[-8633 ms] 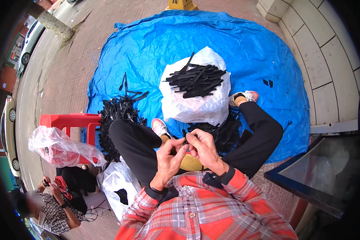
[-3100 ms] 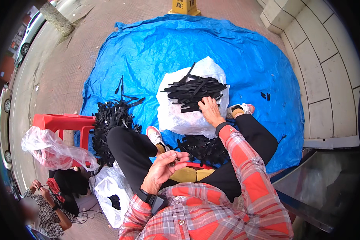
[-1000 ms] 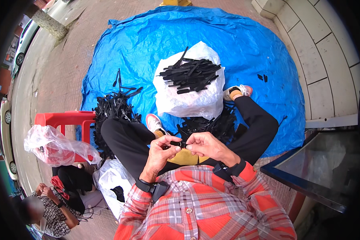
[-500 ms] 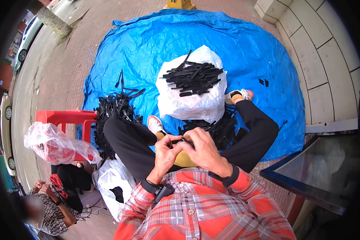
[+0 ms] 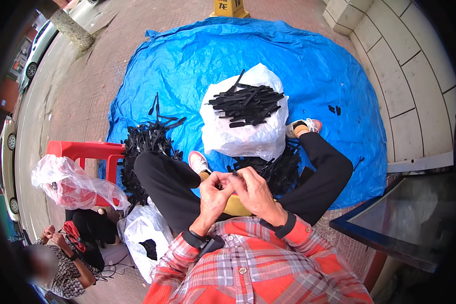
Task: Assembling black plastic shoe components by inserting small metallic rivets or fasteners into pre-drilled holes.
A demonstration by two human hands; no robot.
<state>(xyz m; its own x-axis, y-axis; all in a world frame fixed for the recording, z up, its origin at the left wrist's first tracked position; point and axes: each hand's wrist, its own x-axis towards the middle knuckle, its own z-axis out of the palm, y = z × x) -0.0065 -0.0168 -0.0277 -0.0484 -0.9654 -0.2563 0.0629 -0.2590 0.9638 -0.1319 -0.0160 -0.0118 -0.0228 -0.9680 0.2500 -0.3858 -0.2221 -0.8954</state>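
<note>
My left hand (image 5: pixel 214 196) and my right hand (image 5: pixel 258 196) meet over my lap, fingers pinched together around a small black strip (image 5: pixel 234 173). Only its dark end shows between the fingertips. Below them is a yellow object (image 5: pixel 235 206), mostly hidden by my hands. Ahead, a heap of flat black strips (image 5: pixel 247 104) lies on a stuffed white plastic bag (image 5: pixel 233 139). More black strips (image 5: pixel 271 172) are piled between my legs, just past my hands.
A blue tarp (image 5: pixel 177 66) spreads under the bag. Left of my leg are another black strip pile (image 5: pixel 142 144), a red stool (image 5: pixel 66 148) and a white bag (image 5: pixel 142 228). Another person (image 5: pixel 71 263) sits at lower left. A blue-framed glass panel (image 5: pixel 395 218) stands right.
My fingers have shifted, with the right hand turning and drawing in close to the left. A dark strip end now shows above the fingertips. The whole view has moved slightly.
</note>
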